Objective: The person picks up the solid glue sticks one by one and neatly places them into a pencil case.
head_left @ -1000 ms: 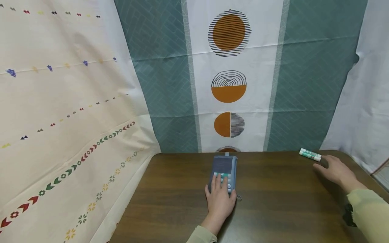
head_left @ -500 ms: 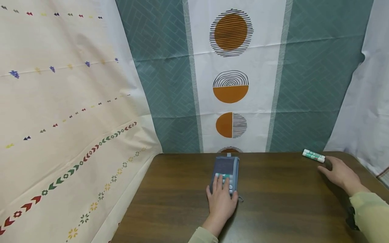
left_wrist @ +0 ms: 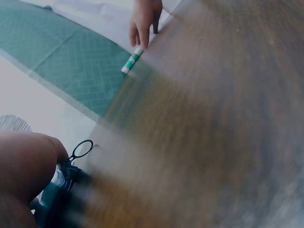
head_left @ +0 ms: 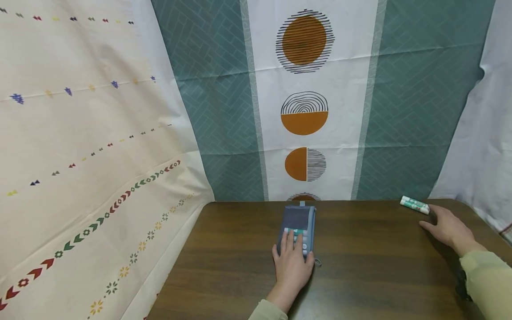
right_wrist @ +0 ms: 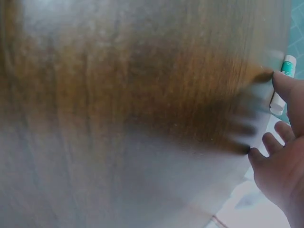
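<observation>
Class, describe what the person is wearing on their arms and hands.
The left hand and right hand are bare, without gloves. The left sleeve and right sleeve are long, plain and pale yellowish-green, ending near the wrists. A small dark object shows beside the right cuff; its details are too unclear to identify.

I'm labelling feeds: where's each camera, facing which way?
Head: worn on the head, facing forward and down at the table and patterned cloths; left hand and right hand show.
Left wrist: worn there, looking across the table; left hand at lower left, right hand at top.
Right wrist: worn there, looking over the table; right hand at right.
Both wrist views share the white-and-green tube and right hand.
</observation>
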`<state>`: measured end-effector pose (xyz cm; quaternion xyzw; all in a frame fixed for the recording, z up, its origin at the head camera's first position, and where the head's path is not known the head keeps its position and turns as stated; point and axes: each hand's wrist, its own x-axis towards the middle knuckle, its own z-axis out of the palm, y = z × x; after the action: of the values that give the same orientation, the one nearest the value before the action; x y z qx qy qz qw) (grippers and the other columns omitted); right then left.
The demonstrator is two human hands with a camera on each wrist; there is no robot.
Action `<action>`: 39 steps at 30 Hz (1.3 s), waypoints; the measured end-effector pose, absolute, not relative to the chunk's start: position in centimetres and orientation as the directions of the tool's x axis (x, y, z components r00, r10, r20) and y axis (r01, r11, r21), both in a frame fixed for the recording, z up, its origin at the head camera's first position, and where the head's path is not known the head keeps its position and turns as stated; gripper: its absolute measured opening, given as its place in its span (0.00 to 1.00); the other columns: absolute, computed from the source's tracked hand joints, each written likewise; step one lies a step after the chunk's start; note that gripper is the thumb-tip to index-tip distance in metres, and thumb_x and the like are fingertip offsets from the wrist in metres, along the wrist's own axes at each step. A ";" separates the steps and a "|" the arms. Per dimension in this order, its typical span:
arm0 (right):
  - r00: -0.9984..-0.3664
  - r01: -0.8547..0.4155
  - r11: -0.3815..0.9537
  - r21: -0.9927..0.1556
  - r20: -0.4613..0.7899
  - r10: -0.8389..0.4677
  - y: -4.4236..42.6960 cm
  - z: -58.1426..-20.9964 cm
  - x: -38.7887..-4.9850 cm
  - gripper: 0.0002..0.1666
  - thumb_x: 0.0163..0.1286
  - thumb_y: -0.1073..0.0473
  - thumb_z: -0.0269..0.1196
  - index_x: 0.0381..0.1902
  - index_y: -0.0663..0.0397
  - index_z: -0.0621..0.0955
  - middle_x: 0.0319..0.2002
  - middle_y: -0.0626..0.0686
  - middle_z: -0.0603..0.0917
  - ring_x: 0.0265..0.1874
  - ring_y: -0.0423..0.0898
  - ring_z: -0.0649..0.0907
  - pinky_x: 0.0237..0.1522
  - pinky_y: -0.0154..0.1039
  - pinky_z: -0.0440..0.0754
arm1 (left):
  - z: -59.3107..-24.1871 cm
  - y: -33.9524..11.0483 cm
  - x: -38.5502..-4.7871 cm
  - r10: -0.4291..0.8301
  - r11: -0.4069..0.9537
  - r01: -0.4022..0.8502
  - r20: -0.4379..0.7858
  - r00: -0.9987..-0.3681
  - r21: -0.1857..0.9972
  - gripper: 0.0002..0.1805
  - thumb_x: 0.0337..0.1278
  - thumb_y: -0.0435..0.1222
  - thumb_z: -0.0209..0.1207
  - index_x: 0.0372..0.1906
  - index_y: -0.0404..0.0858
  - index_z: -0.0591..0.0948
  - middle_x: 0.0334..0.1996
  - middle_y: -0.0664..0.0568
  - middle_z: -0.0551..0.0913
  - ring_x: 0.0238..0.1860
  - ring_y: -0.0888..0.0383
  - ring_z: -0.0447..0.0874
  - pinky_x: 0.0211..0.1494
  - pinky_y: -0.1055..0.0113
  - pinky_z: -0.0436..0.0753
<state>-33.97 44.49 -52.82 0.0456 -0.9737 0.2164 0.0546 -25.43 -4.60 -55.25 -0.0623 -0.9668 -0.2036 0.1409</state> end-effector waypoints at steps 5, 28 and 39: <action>-0.993 -0.099 0.909 -0.405 0.096 -0.066 44.5 -52.8 -34.1 0.47 0.87 0.45 0.60 0.76 0.84 0.59 0.69 0.90 0.60 0.67 0.89 0.64 0.61 0.84 0.66 | -55.2 -4.6 -25.5 0.063 0.910 0.179 0.304 -0.951 0.373 0.34 0.76 0.52 0.65 0.79 0.44 0.78 0.82 0.42 0.70 0.85 0.42 0.59 0.77 0.25 0.62; -0.986 -0.076 0.912 -0.402 0.166 -0.009 43.9 -52.8 -34.5 0.39 0.76 0.53 0.70 0.67 0.80 0.69 0.63 0.87 0.71 0.58 0.87 0.73 0.52 0.80 0.74 | -55.3 -4.6 -25.4 0.062 0.907 0.165 0.266 -0.962 0.387 0.34 0.76 0.53 0.65 0.80 0.44 0.78 0.83 0.43 0.68 0.86 0.42 0.58 0.78 0.25 0.60; -0.983 -0.076 0.909 -0.410 0.185 0.002 43.4 -53.0 -34.5 0.34 0.77 0.53 0.69 0.63 0.79 0.73 0.57 0.83 0.77 0.50 0.82 0.79 0.42 0.75 0.77 | -55.1 -4.6 -25.3 0.062 0.904 0.170 0.273 -0.960 0.393 0.34 0.76 0.52 0.65 0.79 0.44 0.78 0.83 0.42 0.69 0.86 0.42 0.58 0.78 0.25 0.59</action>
<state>-34.51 43.44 -52.96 0.0191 -0.9728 0.2124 0.0910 -25.34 -4.60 -55.15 -0.0598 -0.9672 -0.2110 0.1281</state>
